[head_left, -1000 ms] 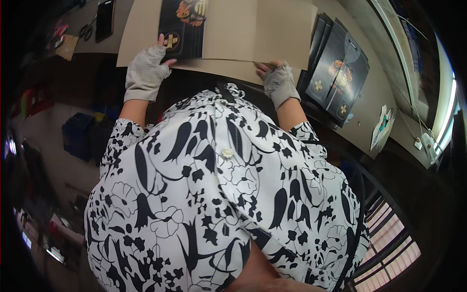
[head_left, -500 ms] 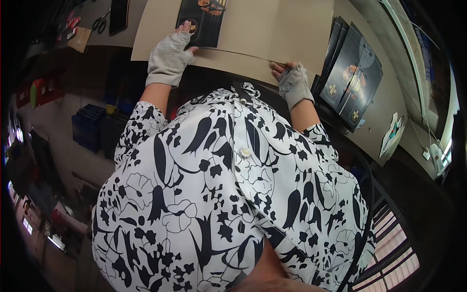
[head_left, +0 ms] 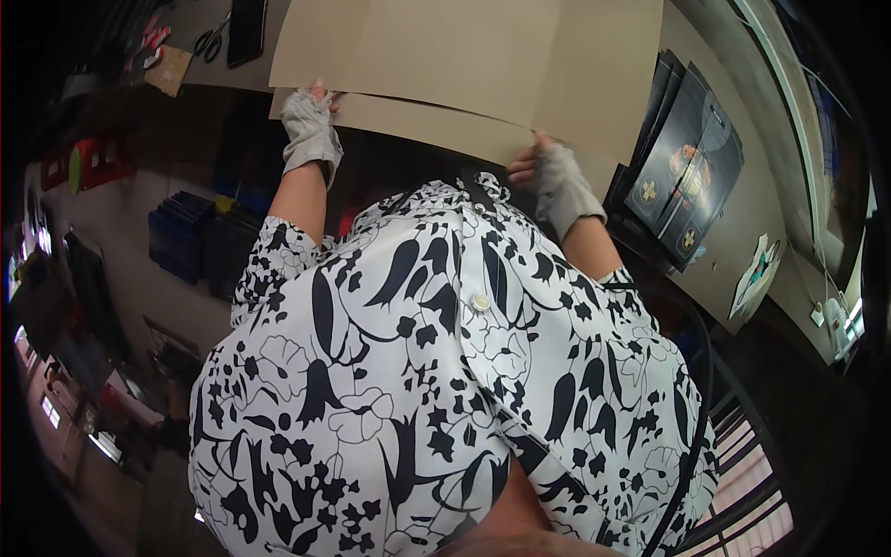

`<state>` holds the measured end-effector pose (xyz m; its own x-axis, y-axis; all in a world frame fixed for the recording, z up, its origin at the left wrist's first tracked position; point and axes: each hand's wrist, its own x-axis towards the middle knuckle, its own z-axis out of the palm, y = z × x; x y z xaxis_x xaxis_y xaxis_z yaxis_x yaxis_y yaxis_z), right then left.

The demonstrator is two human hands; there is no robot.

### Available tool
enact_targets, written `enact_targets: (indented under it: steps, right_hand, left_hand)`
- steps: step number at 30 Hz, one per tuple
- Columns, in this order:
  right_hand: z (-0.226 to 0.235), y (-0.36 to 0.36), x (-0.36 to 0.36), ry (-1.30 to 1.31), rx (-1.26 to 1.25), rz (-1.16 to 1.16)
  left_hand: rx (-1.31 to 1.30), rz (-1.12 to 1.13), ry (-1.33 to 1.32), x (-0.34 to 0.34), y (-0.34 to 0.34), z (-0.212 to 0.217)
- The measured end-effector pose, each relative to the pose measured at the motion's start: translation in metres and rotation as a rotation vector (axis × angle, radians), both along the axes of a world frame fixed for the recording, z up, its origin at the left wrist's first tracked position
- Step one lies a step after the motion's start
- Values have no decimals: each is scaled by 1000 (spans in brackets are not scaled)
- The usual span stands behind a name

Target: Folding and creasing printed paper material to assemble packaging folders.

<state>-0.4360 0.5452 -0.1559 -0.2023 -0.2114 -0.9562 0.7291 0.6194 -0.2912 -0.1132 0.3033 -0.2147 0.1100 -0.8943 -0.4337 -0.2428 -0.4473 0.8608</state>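
A large flat sheet of brown cardboard (head_left: pixel 483 56), creased into panels, lies on the table at the top of the view. A narrower flap (head_left: pixel 418 121) runs along its near edge. My left hand (head_left: pixel 309 125), in a grey fingerless glove, grips the flap's left end. My right hand (head_left: pixel 549 181), gloved the same way, pinches the flap's right end at the near edge. My black-and-white patterned shirt (head_left: pixel 445 371) fills the lower view and hides the table's front edge.
A fanned stack of dark printed folders (head_left: pixel 687 172) lies to the right of the cardboard. Scissors (head_left: pixel 212 37), a black flat device (head_left: pixel 246 28) and a brown card scrap (head_left: pixel 170 70) sit at the top left. Blue crates (head_left: pixel 181 237) stand on the floor at the left.
The dark printed folder that showed on the cardboard is now covered by a folded-over panel. Both hands stay on the near flap, and the view has shifted closer.
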Motion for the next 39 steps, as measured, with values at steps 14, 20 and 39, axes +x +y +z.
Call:
enact_targets:
  steps: [14,20,39]
  right_hand:
    - [68,-176,94,1139,-778,1793]
    - [65,-138,71,1270,-926,1633]
    - [25,-128,18,781,-225,927]
  left_hand:
    - [-257,-141,-226,-16,20,22]
    - [-298,-98,-206,-70,77,64]
    - [-952,-736,-742,-82,101,74]
